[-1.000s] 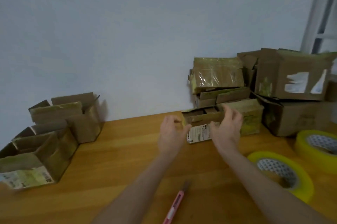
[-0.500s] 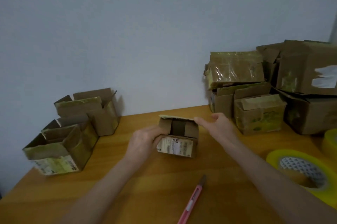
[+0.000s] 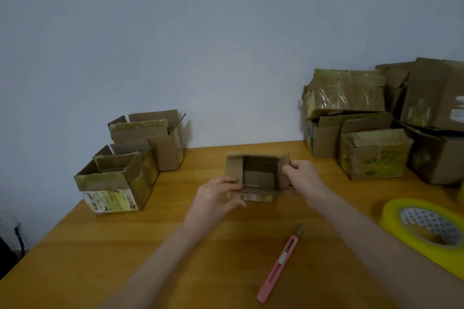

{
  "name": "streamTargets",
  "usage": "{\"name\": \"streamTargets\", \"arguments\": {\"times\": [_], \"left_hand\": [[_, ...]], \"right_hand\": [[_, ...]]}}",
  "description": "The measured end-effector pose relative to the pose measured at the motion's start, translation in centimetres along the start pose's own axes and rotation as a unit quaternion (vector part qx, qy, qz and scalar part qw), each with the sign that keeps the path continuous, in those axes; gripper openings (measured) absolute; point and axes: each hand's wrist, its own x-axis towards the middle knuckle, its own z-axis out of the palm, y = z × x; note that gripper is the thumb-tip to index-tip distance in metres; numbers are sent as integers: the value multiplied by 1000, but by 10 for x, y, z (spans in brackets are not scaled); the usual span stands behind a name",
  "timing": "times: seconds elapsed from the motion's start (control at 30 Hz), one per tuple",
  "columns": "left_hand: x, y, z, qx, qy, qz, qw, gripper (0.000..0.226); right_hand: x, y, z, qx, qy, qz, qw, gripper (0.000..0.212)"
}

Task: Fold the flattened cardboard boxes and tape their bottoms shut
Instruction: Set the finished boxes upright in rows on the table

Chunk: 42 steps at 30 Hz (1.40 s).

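Observation:
A small brown cardboard box (image 3: 258,173) stands on the wooden table (image 3: 105,253) at the centre, its opening facing up and towards me. My left hand (image 3: 216,198) grips its near left flap with curled fingers. My right hand (image 3: 301,176) pinches the right side flap. A yellow tape roll (image 3: 424,230) lies at the right edge. A pink utility knife (image 3: 280,263) lies on the table in front of me, between my forearms.
Three open boxes (image 3: 120,178) stand at the back left against the wall. A pile of taped and flattened boxes (image 3: 376,120) fills the back right corner. The table's left edge drops off near a dark object (image 3: 7,246).
Both hands pulled the small box from the right-hand pile to the table's centre. It was then tipped so that its opening faces up, and my hands shifted to its flaps.

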Motion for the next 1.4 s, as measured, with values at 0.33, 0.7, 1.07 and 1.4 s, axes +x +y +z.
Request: {"name": "streamTargets", "arguments": {"times": [0.33, 0.7, 1.07, 1.4], "left_hand": [[31, 9, -24, -227, -45, -399, 887, 77], [26, 7, -6, -53, -3, -391, 919, 64], [7, -8, -35, -324, -19, -360, 875, 48], [-1, -28, -17, -350, 8, -395, 849, 55]], "right_hand": [[-26, 6, 7, 34, 1, -56, 998, 16], [-38, 6, 19, 102, -6, -101, 990, 23], [-23, 6, 21, 129, -20, -31, 991, 23], [-2, 10, 39, 191, -86, 41, 977, 38]]}}
